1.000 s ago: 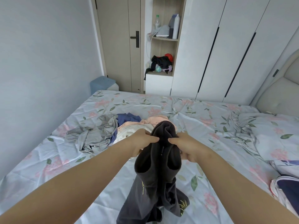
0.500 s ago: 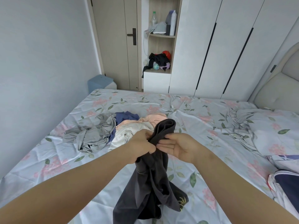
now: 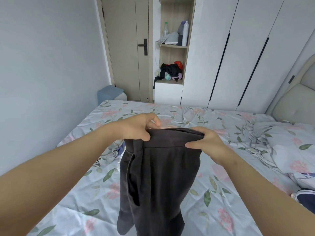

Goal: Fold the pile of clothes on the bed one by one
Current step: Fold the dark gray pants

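Note:
A dark grey garment (image 3: 158, 181), with a waistband and a side pocket slit, hangs in the air over the floral bed sheet (image 3: 68, 198). My left hand (image 3: 138, 126) pinches the left end of its top hem. The right end of that hem is gripped by my right hand (image 3: 206, 142). The cloth is stretched flat between both hands and its lower end drops out of view. The pile of clothes behind is almost wholly hidden; only a pink strip (image 3: 166, 127) and a blue scrap (image 3: 121, 149) show.
A pillow (image 3: 293, 147) in the same floral print lies at the right, with a dark blue item (image 3: 306, 200) at the right edge. White wardrobes (image 3: 238, 53), an open shelf (image 3: 172, 46), a door and a blue box (image 3: 110, 94) stand beyond the bed.
Both hands have lifted the bunched garment and moved apart along its top hem, so it now hangs spread out. The view has tilted up and the pile is hidden behind hands and cloth.

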Motion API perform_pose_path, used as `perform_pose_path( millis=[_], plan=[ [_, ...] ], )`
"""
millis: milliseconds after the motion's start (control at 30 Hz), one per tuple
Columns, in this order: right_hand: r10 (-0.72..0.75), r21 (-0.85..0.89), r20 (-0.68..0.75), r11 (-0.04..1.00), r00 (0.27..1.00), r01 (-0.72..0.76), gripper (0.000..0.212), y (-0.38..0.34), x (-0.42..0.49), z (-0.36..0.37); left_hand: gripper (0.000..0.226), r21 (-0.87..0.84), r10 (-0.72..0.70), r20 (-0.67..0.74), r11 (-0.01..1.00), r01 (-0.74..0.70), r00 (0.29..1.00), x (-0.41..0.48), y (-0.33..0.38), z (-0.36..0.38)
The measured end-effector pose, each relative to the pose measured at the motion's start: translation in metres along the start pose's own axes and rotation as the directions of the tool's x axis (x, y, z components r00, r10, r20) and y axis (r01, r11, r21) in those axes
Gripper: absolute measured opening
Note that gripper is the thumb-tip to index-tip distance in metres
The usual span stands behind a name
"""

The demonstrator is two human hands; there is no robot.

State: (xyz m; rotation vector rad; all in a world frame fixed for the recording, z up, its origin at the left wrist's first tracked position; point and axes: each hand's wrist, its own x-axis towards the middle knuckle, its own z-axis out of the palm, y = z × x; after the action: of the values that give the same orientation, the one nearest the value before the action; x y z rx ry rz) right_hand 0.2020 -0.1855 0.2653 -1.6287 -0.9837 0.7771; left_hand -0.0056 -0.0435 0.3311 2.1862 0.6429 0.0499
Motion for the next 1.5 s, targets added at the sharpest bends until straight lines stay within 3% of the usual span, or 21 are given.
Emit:
perform_pose_path(
  millis=[167,267,333,400,433,533,633,733,800,833,900,967,1033,1100,1200,1233,1333,1500],
  plan=[
    [-0.022,0.309,-0.114,0.950,0.993,0.056,0.030,-0.024,-0.001,0.004,0.024,0.408,-0.070,-0.012,0.910,0.069,0.997,-0.003,-0.015,-0.005],
    [-0.029,0.109,-0.032,0.993,0.999,0.033,0.024,-0.035,-0.008,0.006,0.026,0.521,-0.065,-0.043,0.850,0.078,0.997,-0.001,-0.019,-0.001],
    [-0.031,0.051,-0.022,0.998,0.999,0.032,0.024,-0.043,-0.013,0.000,0.027,0.360,0.035,-0.208,0.932,0.044,0.977,0.001,-0.023,0.001],
    [-0.035,0.135,-0.052,0.990,0.998,0.042,0.024,-0.049,-0.014,-0.010,0.026,0.037,0.091,-0.443,0.996,-0.083,0.892,0.004,-0.027,0.007],
    [-0.037,0.172,-0.054,0.984,0.998,0.045,0.025,-0.052,-0.015,-0.015,0.025,-0.146,0.052,-0.503,0.979,-0.144,0.863,0.005,-0.028,0.014],
    [-0.018,0.134,-0.021,0.991,1.000,0.021,0.025,-0.053,-0.019,-0.023,0.026,-0.514,-0.098,-0.442,0.842,-0.162,0.892,0.011,-0.025,0.036],
    [0.029,0.105,-0.088,0.994,0.996,-0.020,0.026,-0.048,-0.026,-0.035,0.033,-0.661,-0.171,-0.417,0.732,-0.168,0.893,0.017,-0.021,0.043],
    [0.033,0.247,-0.160,0.969,0.987,0.008,0.035,-0.043,-0.033,-0.052,0.040,-0.779,-0.266,-0.485,0.564,-0.273,0.833,0.021,-0.013,0.046],
    [0.028,0.330,-0.156,0.944,0.987,0.025,0.037,-0.041,-0.037,-0.062,0.044,-0.824,-0.263,-0.431,0.505,-0.258,0.863,0.024,-0.007,0.047],
    [0.036,0.349,-0.128,0.937,0.991,0.011,0.038,-0.038,-0.038,-0.066,0.045,-0.820,-0.239,-0.361,0.543,-0.184,0.901,0.026,-0.003,0.047],
    [0.091,0.325,-0.015,0.942,0.996,-0.081,0.042,-0.029,-0.042,-0.076,0.035,-0.697,-0.187,-0.225,0.716,-0.024,0.956,0.029,-0.002,0.045],
    [0.192,0.226,0.090,0.952,0.977,-0.208,0.043,-0.017,-0.043,-0.085,0.026,-0.549,-0.156,-0.194,0.836,0.024,0.969,0.035,-0.004,0.045],
    [0.270,0.114,0.070,0.954,0.960,-0.277,0.036,-0.005,-0.037,-0.090,0.026,-0.493,-0.160,-0.188,0.869,0.048,0.969,0.045,-0.005,0.049],
    [0.277,0.002,-0.060,0.961,0.959,-0.277,0.029,0.004,-0.027,-0.091,0.030,-0.378,-0.144,-0.215,0.924,0.053,0.966,0.058,-0.004,0.055],
    [0.179,-0.086,-0.262,0.974,0.948,-0.208,0.026,0.009,-0.010,-0.089,0.037,-0.035,-0.058,-0.309,0.998,0.050,0.949,0.083,-0.001,0.057],
    [0.128,-0.106,-0.325,0.980,0.937,-0.170,0.027,0.010,-0.005,-0.089,0.037,-0.008,-0.046,-0.353,0.999,0.046,0.934,0.089,0.002,0.056],
    [-0.064,-0.246,-0.508,0.967,0.859,-0.073,0.029,-0.001,0.001,-0.098,0.023,-0.128,-0.006,-0.467,0.990,-0.061,0.884,0.104,0.018,0.049],
    [-0.269,-0.256,-0.548,0.955,0.792,0.147,0.024,-0.017,-0.021,-0.108,0.024,-0.175,0.174,-0.534,0.934,-0.310,0.827,0.100,0.039,0.045]
  ],
)
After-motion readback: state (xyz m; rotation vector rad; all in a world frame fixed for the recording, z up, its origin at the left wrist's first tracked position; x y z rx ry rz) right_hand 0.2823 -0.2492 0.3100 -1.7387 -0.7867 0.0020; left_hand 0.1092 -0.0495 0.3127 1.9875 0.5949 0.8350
